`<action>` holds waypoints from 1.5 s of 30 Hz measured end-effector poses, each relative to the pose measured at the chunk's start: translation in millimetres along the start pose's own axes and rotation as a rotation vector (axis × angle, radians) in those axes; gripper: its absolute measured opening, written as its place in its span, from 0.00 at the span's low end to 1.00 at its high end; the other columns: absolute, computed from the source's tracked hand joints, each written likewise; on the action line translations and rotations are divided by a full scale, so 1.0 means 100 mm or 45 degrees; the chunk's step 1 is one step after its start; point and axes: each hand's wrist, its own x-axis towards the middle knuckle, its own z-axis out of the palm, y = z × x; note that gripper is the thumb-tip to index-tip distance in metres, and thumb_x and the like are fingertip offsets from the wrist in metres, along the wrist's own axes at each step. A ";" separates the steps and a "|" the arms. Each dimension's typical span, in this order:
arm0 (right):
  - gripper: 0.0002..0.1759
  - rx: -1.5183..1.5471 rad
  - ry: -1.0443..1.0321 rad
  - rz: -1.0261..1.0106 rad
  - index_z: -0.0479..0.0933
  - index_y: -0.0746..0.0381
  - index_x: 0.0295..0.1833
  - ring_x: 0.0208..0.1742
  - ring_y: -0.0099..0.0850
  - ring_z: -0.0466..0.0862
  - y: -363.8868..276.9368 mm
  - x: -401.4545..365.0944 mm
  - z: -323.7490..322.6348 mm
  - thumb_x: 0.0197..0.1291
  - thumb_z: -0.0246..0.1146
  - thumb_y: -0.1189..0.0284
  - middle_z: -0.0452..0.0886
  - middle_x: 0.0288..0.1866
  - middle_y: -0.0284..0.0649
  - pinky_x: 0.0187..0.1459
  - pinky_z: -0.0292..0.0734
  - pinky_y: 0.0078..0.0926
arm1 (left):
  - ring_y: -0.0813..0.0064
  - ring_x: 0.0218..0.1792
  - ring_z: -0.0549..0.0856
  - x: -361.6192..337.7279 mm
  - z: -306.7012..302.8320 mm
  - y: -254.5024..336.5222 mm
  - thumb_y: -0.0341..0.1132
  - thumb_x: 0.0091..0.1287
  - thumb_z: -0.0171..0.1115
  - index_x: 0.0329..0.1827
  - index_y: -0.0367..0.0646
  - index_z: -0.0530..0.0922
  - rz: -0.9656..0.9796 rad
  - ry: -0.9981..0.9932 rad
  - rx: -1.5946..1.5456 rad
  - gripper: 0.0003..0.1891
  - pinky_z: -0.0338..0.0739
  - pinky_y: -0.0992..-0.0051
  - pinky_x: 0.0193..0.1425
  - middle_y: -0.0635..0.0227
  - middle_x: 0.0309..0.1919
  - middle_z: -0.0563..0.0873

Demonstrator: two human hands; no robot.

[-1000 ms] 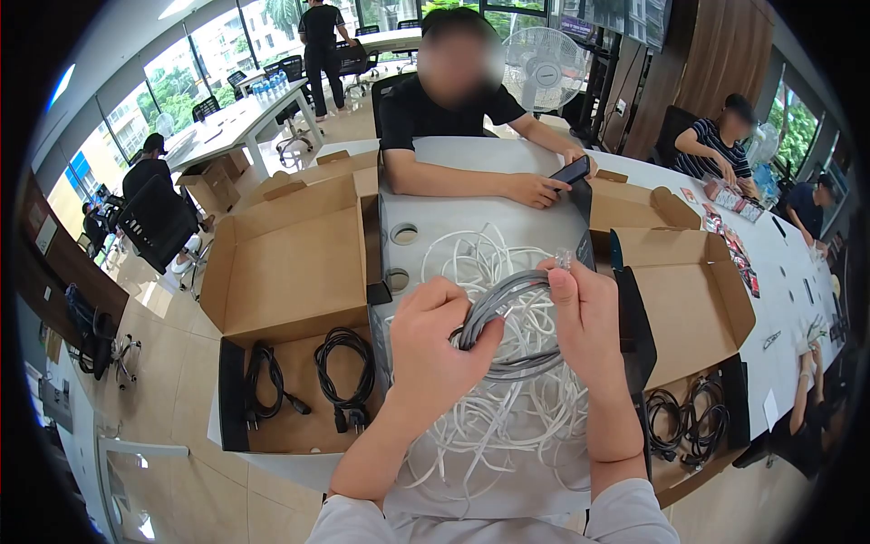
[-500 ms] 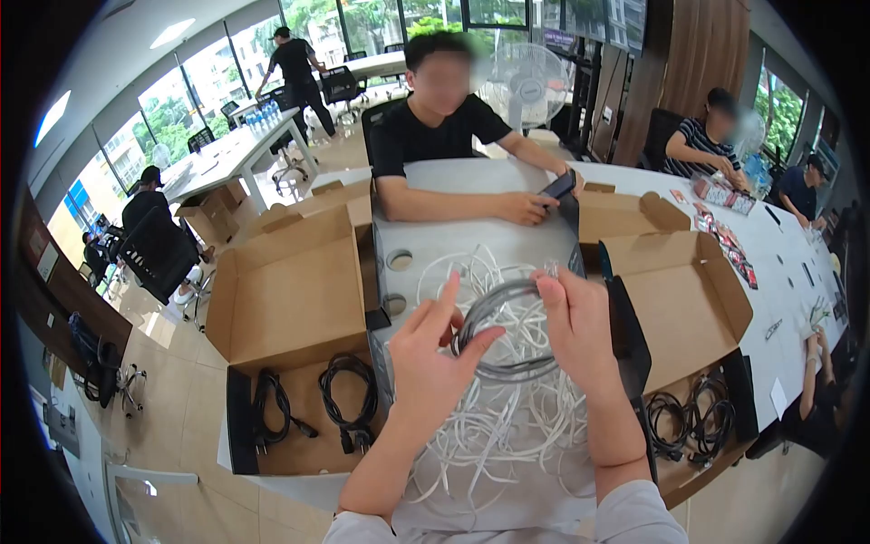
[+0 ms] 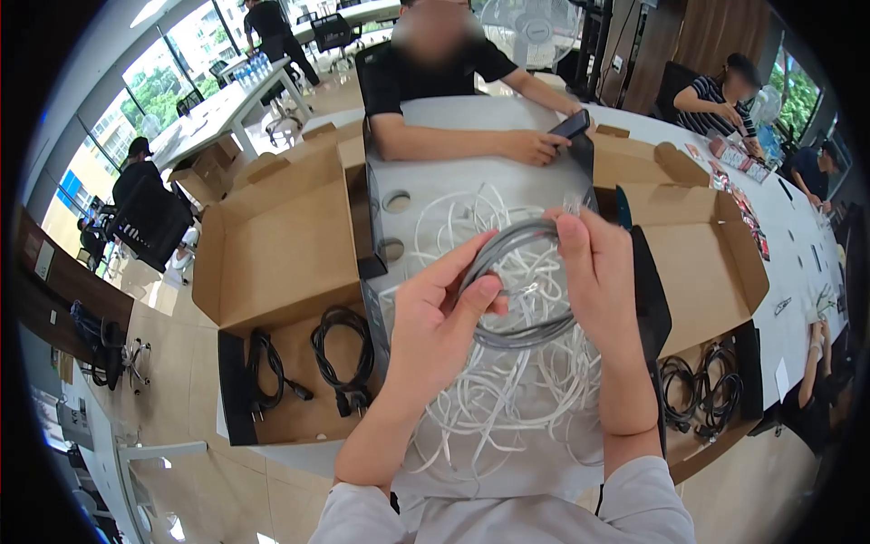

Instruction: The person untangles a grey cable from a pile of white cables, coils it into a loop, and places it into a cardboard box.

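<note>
A coiled grey cable [image 3: 523,337] is held up between my two hands, over the table. My left hand [image 3: 441,317] grips the left side of the coil, thumb in front and fingers behind. At the upper right of the coil, my right hand [image 3: 594,272] pinches it, and a clear plug [image 3: 572,205] sticks up beside the fingertips. Another small clear connector end shows inside the loop near my left thumb. Beneath the hands lies a loose tangle of white cables [image 3: 489,399].
An open cardboard box [image 3: 281,245] with black power cables stands at left, another box [image 3: 689,263] with coiled black cables at right. Across the table [image 3: 453,118] a person holds a phone [image 3: 571,125]. Other people sit at the right.
The view has tilted downward. My left fingers, one of which was raised, have closed round the grey coil. My right hand still holds the coil.
</note>
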 end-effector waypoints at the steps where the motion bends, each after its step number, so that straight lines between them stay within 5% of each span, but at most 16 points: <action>1: 0.21 0.015 0.001 0.005 0.66 0.70 0.27 0.18 0.37 0.57 0.00 0.01 0.01 0.69 0.54 0.65 0.62 0.16 0.47 0.21 0.58 0.32 | 0.83 0.29 0.75 0.01 0.00 0.00 0.37 0.69 0.59 0.63 0.33 0.71 0.005 -0.017 -0.009 0.22 0.72 0.82 0.38 0.72 0.32 0.77; 5: 0.18 0.026 -0.100 0.034 0.71 0.70 0.31 0.19 0.38 0.59 0.06 -0.01 0.01 0.69 0.54 0.66 0.65 0.17 0.48 0.22 0.61 0.31 | 0.84 0.27 0.64 -0.01 0.05 0.02 0.33 0.71 0.52 0.64 0.35 0.65 -0.120 0.038 -0.302 0.20 0.62 0.82 0.34 0.74 0.27 0.72; 11: 0.17 0.111 -0.140 0.042 0.73 0.70 0.34 0.18 0.36 0.61 -0.06 -0.03 0.01 0.69 0.54 0.66 0.67 0.17 0.47 0.22 0.62 0.29 | 0.85 0.26 0.67 -0.02 -0.02 0.02 0.23 0.59 0.51 0.64 0.37 0.60 0.034 -0.025 -0.443 0.27 0.62 0.83 0.33 0.71 0.24 0.72; 14: 0.16 0.129 -0.164 0.029 0.74 0.70 0.36 0.18 0.34 0.62 -0.04 -0.03 -0.01 0.69 0.53 0.66 0.67 0.17 0.46 0.23 0.63 0.28 | 0.86 0.26 0.67 -0.06 0.06 0.04 0.25 0.60 0.56 0.64 0.38 0.60 0.152 0.034 -0.074 0.28 0.60 0.85 0.32 0.74 0.25 0.73; 20: 0.17 0.191 -0.225 -0.025 0.75 0.70 0.36 0.18 0.33 0.65 -0.04 -0.02 -0.02 0.70 0.52 0.66 0.69 0.18 0.45 0.24 0.64 0.26 | 0.91 0.28 0.69 -0.06 0.04 -0.03 0.36 0.65 0.65 0.65 0.42 0.60 0.194 0.062 -0.090 0.29 0.61 0.90 0.29 0.71 0.35 0.80; 23: 0.18 0.228 -0.226 -0.018 0.75 0.70 0.36 0.19 0.31 0.65 -0.04 -0.04 -0.02 0.70 0.52 0.65 0.69 0.18 0.43 0.24 0.63 0.25 | 0.89 0.20 0.62 -0.07 0.06 0.00 0.47 0.66 0.62 0.62 0.36 0.64 0.189 0.091 -0.104 0.29 0.55 0.84 0.26 0.80 0.19 0.67; 29: 0.19 0.345 -0.272 0.048 0.76 0.69 0.35 0.21 0.25 0.66 -0.05 -0.05 -0.04 0.71 0.51 0.64 0.68 0.18 0.40 0.25 0.62 0.24 | 0.87 0.18 0.61 -0.03 -0.02 -0.02 0.49 0.72 0.50 0.56 0.31 0.72 0.123 -0.040 -0.305 0.26 0.55 0.81 0.24 0.79 0.15 0.65; 45: 0.24 0.669 -0.268 0.211 0.78 0.68 0.35 0.21 0.13 0.60 -0.01 -0.11 -0.01 0.73 0.46 0.59 0.65 0.19 0.26 0.22 0.53 0.16 | 0.86 0.14 0.54 0.00 -0.10 -0.05 0.50 0.76 0.39 0.55 0.36 0.76 -0.002 -0.190 -0.650 0.26 0.49 0.80 0.20 0.81 0.13 0.58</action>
